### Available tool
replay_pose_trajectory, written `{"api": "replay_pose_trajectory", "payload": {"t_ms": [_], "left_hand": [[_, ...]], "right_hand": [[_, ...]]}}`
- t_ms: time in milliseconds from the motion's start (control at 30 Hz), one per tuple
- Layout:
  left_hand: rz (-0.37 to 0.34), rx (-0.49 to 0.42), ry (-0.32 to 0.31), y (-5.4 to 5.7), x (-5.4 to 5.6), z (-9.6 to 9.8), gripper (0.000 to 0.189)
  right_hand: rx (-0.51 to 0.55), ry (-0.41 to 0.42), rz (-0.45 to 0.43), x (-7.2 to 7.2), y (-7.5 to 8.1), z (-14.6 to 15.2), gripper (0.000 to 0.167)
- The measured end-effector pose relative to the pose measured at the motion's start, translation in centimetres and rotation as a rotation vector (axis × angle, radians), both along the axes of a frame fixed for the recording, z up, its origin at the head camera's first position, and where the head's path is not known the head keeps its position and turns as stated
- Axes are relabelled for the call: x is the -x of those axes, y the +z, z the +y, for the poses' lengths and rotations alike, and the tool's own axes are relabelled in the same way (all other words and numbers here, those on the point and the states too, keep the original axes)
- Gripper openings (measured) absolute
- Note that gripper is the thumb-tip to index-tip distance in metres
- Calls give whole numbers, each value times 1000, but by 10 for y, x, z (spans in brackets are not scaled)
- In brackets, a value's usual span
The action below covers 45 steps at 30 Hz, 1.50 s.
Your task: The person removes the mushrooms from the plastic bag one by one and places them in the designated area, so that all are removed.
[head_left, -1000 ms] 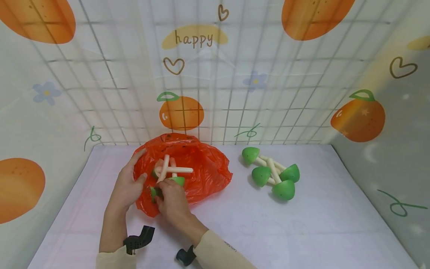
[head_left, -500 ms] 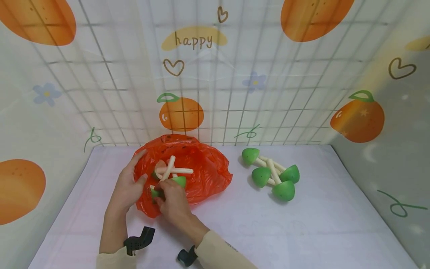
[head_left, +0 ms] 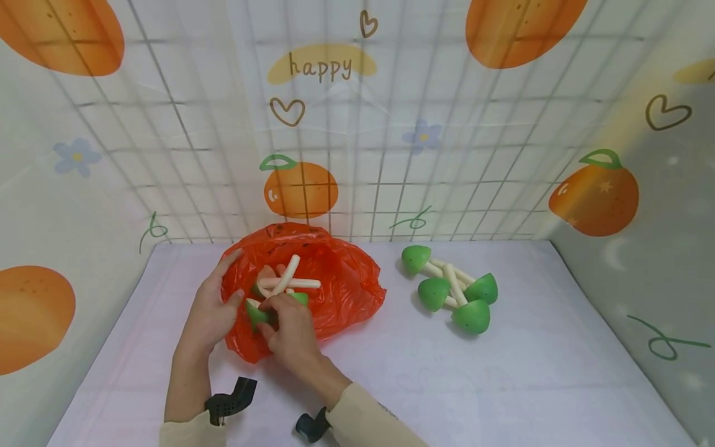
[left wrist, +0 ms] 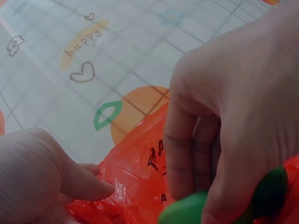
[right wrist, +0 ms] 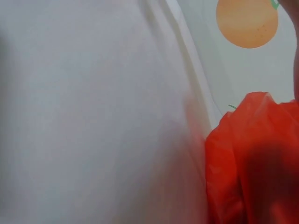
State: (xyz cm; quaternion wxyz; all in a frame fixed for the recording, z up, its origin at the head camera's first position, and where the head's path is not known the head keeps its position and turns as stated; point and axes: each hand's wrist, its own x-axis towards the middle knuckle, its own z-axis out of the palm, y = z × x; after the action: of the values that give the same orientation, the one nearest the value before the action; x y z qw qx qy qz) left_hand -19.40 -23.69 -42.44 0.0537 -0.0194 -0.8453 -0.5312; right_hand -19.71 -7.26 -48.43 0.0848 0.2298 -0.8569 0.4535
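Note:
A red plastic bag (head_left: 346, 279) lies with its mouth spread at the left of the table, several toy mushrooms with green caps and cream stems inside. At its left edge my left hand (head_left: 209, 316) holds the plastic, thumb over the rim. My right hand (head_left: 293, 329) reaches in over the front edge and pinches a green-capped mushroom (head_left: 254, 315), its cap peeking out left of the fingers. A cream stem (head_left: 288, 273) slants up just beyond those fingers, crossing another stem (head_left: 304, 284). In the left wrist view, the right hand (left wrist: 233, 107) bends down over a green cap (left wrist: 184, 210).
Right of the bag, several more green-capped mushrooms (head_left: 472, 316) lie in a pile with their stems crossed. The white table (head_left: 503, 385) meets a printed curtain (head_left: 357, 136) at the back, close behind the bag.
The slanted cream stem has tipped to the right, and the green cap by my right fingers has shifted slightly up and left. My left hand has stayed at the bag's edge.

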Motion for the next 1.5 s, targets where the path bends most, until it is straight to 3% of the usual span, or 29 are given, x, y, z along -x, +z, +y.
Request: {"api": "replay_pose_trajectory", "payload": {"t_ms": [367,800,1167,1500], "left_hand": [[0,15,-2,-2,0,0,74],[-33,33,19,-2,-2,2,76],[-52,42,20,2,-2,3,78],[-36,31,12,3,-3,5,76]], "right_hand": [[152,-29,-3,-1,6,13,27],[272,-61,2,-8,29,35,27],[327,-149,122,-9,59,64,30],[301,-299,221,3,59,110,29]]}}
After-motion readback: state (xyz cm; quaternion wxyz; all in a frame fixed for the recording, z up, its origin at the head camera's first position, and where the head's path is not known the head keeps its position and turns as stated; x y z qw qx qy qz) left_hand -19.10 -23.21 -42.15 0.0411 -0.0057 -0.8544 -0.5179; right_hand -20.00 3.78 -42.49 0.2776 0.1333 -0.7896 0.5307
